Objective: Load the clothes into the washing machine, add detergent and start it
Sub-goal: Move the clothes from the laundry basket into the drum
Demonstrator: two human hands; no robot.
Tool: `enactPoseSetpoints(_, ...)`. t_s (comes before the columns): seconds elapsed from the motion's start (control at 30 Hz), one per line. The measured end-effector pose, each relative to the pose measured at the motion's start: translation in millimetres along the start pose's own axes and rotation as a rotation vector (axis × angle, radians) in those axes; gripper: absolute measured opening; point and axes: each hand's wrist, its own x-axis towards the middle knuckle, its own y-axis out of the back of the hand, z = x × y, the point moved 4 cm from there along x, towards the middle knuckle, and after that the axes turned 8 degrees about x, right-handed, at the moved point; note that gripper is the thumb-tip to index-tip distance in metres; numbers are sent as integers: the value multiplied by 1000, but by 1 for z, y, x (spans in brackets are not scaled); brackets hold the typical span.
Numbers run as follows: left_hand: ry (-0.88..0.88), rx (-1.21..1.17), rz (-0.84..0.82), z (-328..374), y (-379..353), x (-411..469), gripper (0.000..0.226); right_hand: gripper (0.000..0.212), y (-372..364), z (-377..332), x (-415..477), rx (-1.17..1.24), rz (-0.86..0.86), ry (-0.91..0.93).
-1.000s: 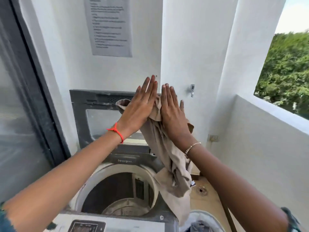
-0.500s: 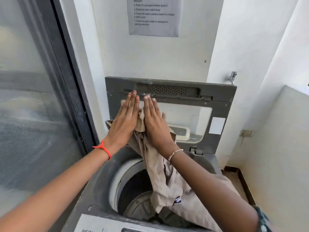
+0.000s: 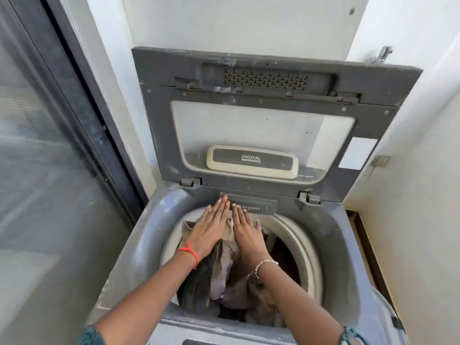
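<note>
L hand (image 3: 209,232) & R hand (image 3: 246,236) flat on beige garment (image 3: 230,230) at rear rim of washing machine (image 3: 149,232) drum.
Fingers straight, side by side, nothing clenched: they press the garment down just below the detergent drawer (image 3: 251,207), prob. to shove it in w/ the other clothes (image 3: 224,290) heaped in the drum. Lid (image 3: 261,70) stands upright at the back, keeping the opening free. Count: 2 hands, 1 lid, 1 drawer, 2 hinges (image 3: 190,182); garments tangled, no. unclear.

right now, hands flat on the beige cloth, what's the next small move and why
Probably push the beige garment down into the drum: left hand and right hand lie flat on it, and its top edge sits high by the detergent drawer.
</note>
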Motion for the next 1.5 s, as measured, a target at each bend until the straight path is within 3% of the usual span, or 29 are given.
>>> enactPoseSetpoints(0.2, -2, -76, -333, 23, -36, -10, 108, 83, -23, 39, -12, -14, -55, -47)
enactPoseSetpoints(0.3, -20, -118, -374, 29, -30, -5, 123, 88, -13, 50, -17, 5, -27, -25)
enactPoseSetpoints(0.6, -182, -347, -17, 106, 67, 59, 89, 75, 79, 106, -89, 143, 376, 8)
enactPoseSetpoints(0.73, -281, -476, 142, 183, 118, 92, 80, 64, 113, 159, -145, 167, 590, -80)
enactPoseSetpoints(0.83, -383, -508, 163, 252, 142, 115, 78, 63, 120, 222, -194, 184, 670, -241)
enactPoseSetpoints(0.97, -430, -467, 96, 340, 139, 139, 83, 74, 99, 305, -249, 203, 588, -418)
enactPoseSetpoints(1.13, -425, -396, -137, 430, 79, 162, 89, 76, 34, 392, -283, 260, 420, -496)
enactPoseSetpoints(1.37, -417, -293, -489, 511, -100, 120, 98, 81, -123, 474, -269, 386, 185, -451)
enactPoseSetpoints(1.43, -446, -225, -574, 530, -157, 95, 106, 95, -180, 491, -263, 385, 84, -454)
enactPoseSetpoints(1.5, -480, -154, -635, 545, -209, 73, 131, 114, -235, 506, -259, 322, -8, -453)
